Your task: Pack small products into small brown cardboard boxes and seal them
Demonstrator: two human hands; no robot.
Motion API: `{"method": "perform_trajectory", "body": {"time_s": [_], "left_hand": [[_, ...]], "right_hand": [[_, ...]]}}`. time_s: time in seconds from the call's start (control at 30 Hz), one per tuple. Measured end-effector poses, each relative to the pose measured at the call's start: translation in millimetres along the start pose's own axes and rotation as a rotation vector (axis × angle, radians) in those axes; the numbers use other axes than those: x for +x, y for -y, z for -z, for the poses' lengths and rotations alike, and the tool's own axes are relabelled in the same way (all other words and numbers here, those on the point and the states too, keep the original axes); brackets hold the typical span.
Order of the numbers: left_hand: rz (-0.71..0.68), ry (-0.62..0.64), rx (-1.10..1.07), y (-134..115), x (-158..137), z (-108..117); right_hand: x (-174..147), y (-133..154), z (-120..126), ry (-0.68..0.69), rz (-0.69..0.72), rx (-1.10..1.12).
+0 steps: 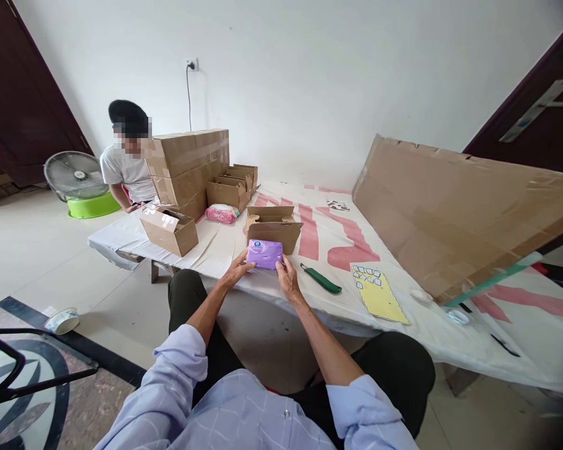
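Between my two hands is a purple tissue pack [265,255] with a blue round mark at its upper left. My left hand [239,266] grips its left end, thumb in front. At the right end, my right hand [287,275] is closed on it in the same way. Just behind the pack stands an open cardboard box [274,228] with raised flaps. To the right of my right hand lies a green-handled knife [323,280]. A pink wipes-like pack [222,213] rests farther back on the left.
Stacked taped cartons [192,162] and open boxes [232,187] stand back left, near a lone carton [169,229]. A yellow card [379,292] lies at right, before a large leaning cardboard sheet [460,212]. Another person [129,165] sits beyond the cartons, beside a fan [75,175].
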State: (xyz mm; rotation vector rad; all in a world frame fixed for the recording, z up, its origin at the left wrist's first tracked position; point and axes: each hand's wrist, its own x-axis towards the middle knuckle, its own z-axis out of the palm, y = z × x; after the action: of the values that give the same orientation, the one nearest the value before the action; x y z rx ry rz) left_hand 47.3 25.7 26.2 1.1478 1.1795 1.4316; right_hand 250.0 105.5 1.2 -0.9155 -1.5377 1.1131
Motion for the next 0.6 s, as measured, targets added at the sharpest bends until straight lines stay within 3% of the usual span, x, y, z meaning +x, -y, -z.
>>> {"method": "perform_trajectory", "body": {"time_s": [0.2, 0.33, 0.5, 0.6], "left_hand": [[-0.084, -0.044, -0.045, -6.3, 2.0, -1.4], [-0.172, -0.035, -0.140, -13.8, -2.7, 3.8], [-0.024, -0.057, -0.020, -15.1, -17.3, 24.8], [0.011, -0.077, 0.000, -11.4, -22.9, 37.5]], "right_hand": [[-4.7, 17.4, -2.9, 0.023, 0.017, 0.035], [-18.6, 32.8, -2.8, 0.046, 0.125, 0.006], [-29.7, 39.3, 9.2, 0.162, 0.279, -0.148], [-6.5, 39.3, 30.4, 0.086, 0.287, -0.233]]}}
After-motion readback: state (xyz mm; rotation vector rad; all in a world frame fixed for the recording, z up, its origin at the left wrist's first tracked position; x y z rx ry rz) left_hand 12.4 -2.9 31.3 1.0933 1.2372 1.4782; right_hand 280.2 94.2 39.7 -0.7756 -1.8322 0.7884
